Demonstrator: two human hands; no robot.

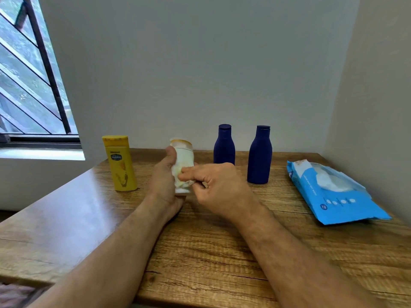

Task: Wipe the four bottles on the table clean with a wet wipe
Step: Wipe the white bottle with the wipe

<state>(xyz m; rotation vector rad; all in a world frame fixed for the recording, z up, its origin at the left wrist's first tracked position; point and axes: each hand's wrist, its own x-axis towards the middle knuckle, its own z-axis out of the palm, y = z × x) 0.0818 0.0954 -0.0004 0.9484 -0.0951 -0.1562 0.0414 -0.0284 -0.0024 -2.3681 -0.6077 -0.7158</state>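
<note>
I hold the white bottle point(182, 161) just above the table point(222, 252) near its middle, left hand point(163, 185) wrapped round its body while my right hand's point(219, 187) fingers point(189, 175) pinch the wet wipe point(181, 180) against it; it looks light, stiff plastic, likely slippery when damp.

I see open table point(200, 252) across the lower centre of the frame. Two blue bottles point(224, 145) obstruct centre right; a wipes pack point(338, 196) blocks the right edge, a yellow bottle point(120, 165) centre left.
</note>
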